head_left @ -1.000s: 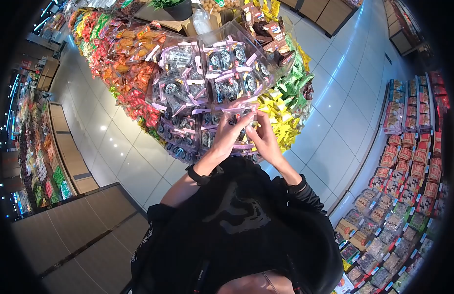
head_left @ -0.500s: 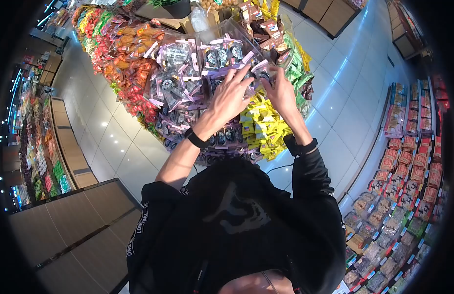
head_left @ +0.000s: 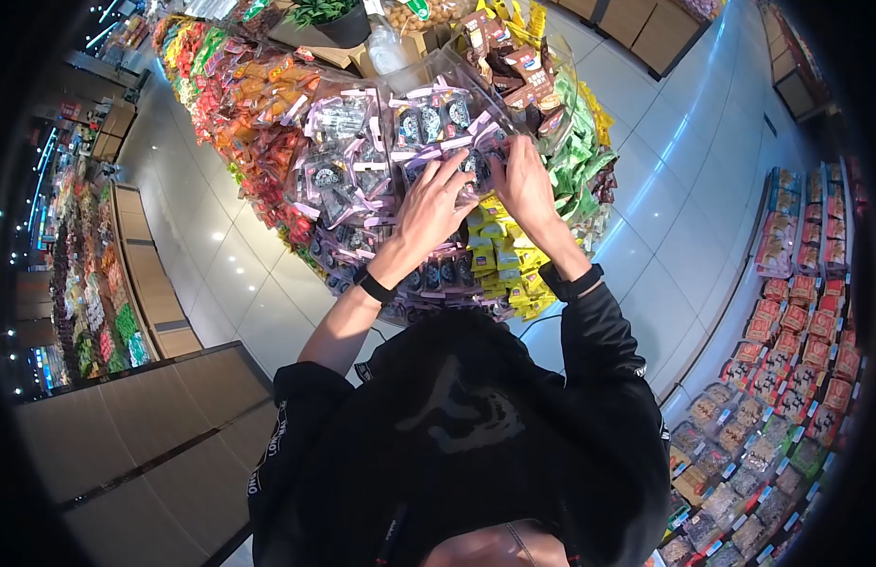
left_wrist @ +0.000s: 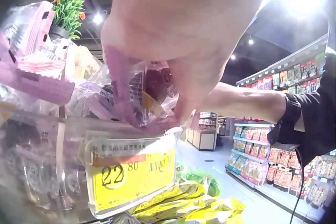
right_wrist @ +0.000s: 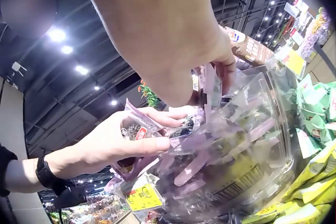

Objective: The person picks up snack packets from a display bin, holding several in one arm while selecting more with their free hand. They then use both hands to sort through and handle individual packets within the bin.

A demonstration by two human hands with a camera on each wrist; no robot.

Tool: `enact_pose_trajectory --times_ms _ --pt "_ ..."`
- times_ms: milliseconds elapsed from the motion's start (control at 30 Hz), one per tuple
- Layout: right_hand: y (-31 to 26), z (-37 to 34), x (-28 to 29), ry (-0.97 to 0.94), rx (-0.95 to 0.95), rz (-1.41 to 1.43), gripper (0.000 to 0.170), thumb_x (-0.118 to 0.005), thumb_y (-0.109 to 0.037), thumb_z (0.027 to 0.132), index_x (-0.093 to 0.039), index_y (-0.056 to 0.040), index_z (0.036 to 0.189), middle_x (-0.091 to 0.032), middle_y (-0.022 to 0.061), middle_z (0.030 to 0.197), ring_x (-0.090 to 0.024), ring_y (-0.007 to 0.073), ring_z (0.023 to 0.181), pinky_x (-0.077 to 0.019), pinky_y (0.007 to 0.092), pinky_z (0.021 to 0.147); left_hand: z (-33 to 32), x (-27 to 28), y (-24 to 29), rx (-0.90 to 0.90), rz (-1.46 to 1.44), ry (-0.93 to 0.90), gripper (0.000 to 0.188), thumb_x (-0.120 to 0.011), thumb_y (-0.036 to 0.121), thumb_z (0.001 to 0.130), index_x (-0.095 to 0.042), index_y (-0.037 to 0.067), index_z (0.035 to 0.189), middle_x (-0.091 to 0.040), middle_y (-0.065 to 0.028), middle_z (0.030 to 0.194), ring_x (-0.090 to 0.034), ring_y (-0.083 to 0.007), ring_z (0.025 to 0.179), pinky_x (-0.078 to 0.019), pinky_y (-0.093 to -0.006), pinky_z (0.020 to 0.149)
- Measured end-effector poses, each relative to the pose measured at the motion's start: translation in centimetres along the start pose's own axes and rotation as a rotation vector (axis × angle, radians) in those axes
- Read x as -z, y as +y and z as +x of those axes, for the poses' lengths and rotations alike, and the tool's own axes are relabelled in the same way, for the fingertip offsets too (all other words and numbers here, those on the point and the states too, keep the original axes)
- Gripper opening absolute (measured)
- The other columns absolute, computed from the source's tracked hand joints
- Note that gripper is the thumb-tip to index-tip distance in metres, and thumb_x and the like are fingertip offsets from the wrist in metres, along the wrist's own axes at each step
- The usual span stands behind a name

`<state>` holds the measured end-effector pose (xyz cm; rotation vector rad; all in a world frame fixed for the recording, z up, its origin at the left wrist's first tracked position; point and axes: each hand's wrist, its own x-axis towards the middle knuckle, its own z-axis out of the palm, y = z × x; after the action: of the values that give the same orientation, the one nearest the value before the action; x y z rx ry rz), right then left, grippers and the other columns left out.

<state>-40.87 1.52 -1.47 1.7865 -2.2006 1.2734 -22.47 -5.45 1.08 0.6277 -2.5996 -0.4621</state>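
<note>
Purple-edged clear packets [head_left: 339, 180] fill a clear bin in the middle of the head view. My left hand [head_left: 432, 210] bends over the bin's front part; in the left wrist view its fingers and thumb close round a packet [left_wrist: 137, 90]. My right hand [head_left: 525, 187] is just to the right, fingers down among packets at the bin's right side. In the right wrist view that hand [right_wrist: 178, 50] pinches a purple-edged packet [right_wrist: 211, 90], its fingertips partly hidden. A yellow price tag [left_wrist: 131, 176] hangs on the bin's front.
Yellow packets [head_left: 499, 255] lie below the bin and green ones [head_left: 575, 156] to its right. Red and orange packets [head_left: 254, 123] are heaped at left. A potted plant [head_left: 341, 24] stands behind. Tiled floor [head_left: 646, 189] runs to shelves at right.
Both hands, at first together at the bin's near side, moved forward and apart over the packets. Since half a second ago the right hand has shifted slightly left, closer to the left hand.
</note>
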Motion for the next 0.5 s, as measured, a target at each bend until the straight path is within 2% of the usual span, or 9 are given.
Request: enact_pose_trajectory --times_ms 133,233,300,400,433,500 --pt "-0.5 0.4 0.1 0.008 0.022 -0.053 0.026 -0.067 -0.009 0.091 -0.048 0.0026 0.104 -0.058 0.0243 0.099 -0.06 0.0422 0.092 -0.0495 0.0507 0.078 -0.1 0.0 -0.1 -0.013 -0.006 0.014 0.041 -0.083 0.016 0.08 -0.07 0.001 0.116 -0.055 -0.0113 0.147 -0.057 -0.0328 0.116 -0.0501 -0.0418 0.103" --pt "-0.2 0.8 -0.3 0.019 -0.069 0.075 0.026 -0.07 -0.007 0.089 -0.049 0.0024 0.1 -0.059 0.023 0.093 -0.06 0.0417 0.09 -0.049 0.0498 0.077 -0.2 -0.1 -0.3 -0.027 -0.019 0.033 0.041 -0.083 0.016 0.08 -0.07 0.0 0.116 -0.055 -0.0119 0.147 -0.058 -0.0339 0.118 -0.0504 -0.0419 0.103" --pt "0.2 1.1 -1.0 -0.01 -0.225 0.26 0.026 -0.071 -0.007 0.089 -0.049 0.0024 0.099 -0.06 0.0216 0.09 -0.059 0.0411 0.088 -0.0481 0.0497 0.076 -0.3 -0.2 -0.3 -0.01 -0.032 0.054 0.042 -0.084 0.016 0.08 -0.07 -0.001 0.116 -0.055 -0.0129 0.147 -0.058 -0.0349 0.119 -0.0506 -0.0427 0.103" --pt "0.2 0.6 -1.9 -0.019 -0.308 0.297 0.027 -0.072 -0.011 0.092 -0.051 0.0019 0.1 -0.057 0.0204 0.089 -0.058 0.039 0.087 -0.0489 0.0456 0.075 -0.4 -0.1 -0.3 0.006 -0.037 0.048 0.043 -0.084 0.017 0.08 -0.07 -0.001 0.116 -0.055 -0.0135 0.147 -0.059 -0.035 0.119 -0.0506 -0.0433 0.103" --pt "0.5 0.4 -2.4 -0.019 -0.306 0.295 0.027 -0.072 -0.011 0.092 -0.051 0.0019 0.1 -0.057 0.0204 0.089 -0.058 0.039 0.087 -0.0489 0.0456 0.075 -0.4 -0.1 -0.4 0.006 -0.038 0.051 0.043 -0.084 0.017 0.08 -0.07 -0.001 0.116 -0.055 -0.0135 0.147 -0.059 -0.035 0.119 -0.0506 -0.0433 0.103" --pt "0.7 -0.1 -2.8 0.068 -0.019 0.078 0.026 -0.073 -0.013 0.092 -0.053 0.0013 0.101 -0.054 0.0192 0.09 -0.057 0.0374 0.09 -0.0489 0.0444 0.075 -0.4 0.0 -0.4 -0.019 -0.034 0.048 0.043 -0.085 0.017 0.079 -0.07 -0.002 0.115 -0.054 -0.0143 0.147 -0.059 -0.0349 0.119 -0.0507 -0.0434 0.102"
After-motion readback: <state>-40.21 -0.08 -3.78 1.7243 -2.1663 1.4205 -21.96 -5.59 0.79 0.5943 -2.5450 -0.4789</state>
